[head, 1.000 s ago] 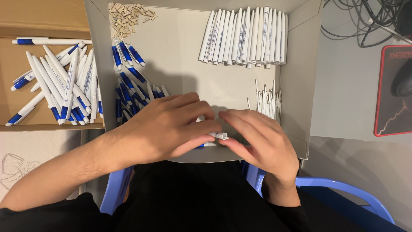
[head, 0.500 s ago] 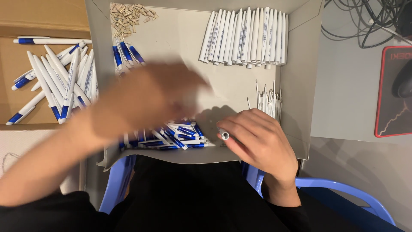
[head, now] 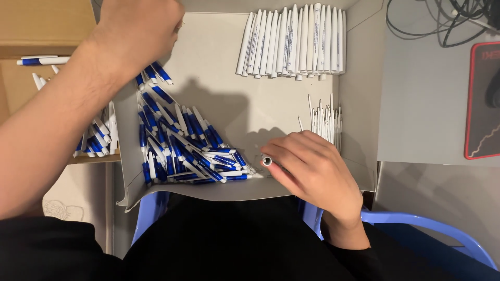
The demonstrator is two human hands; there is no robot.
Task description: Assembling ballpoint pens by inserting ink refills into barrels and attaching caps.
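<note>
My right hand (head: 312,169) rests at the front of a grey cardboard box (head: 359,104) and grips a white pen barrel (head: 267,161), its open end pointing left. My left hand (head: 138,31) is raised over the box's back left corner, back of the hand up, fingers hidden; what it holds cannot be seen. Between the hands lies a heap of blue-and-white pen parts (head: 182,151). A row of white barrels (head: 297,44) lies at the back right. Thin white refills (head: 325,119) lie just beyond my right hand.
A brown box (head: 31,21) to the left holds several blue-and-white pens (head: 99,138), with one lying apart (head: 41,61). Black cables (head: 442,21) and a red-edged black mat (head: 482,104) lie on the grey table at right. A blue plastic chair (head: 416,224) is under me.
My left hand left my right hand and swung up and left to the box's back left corner. My right hand stayed in place with the barrel.
</note>
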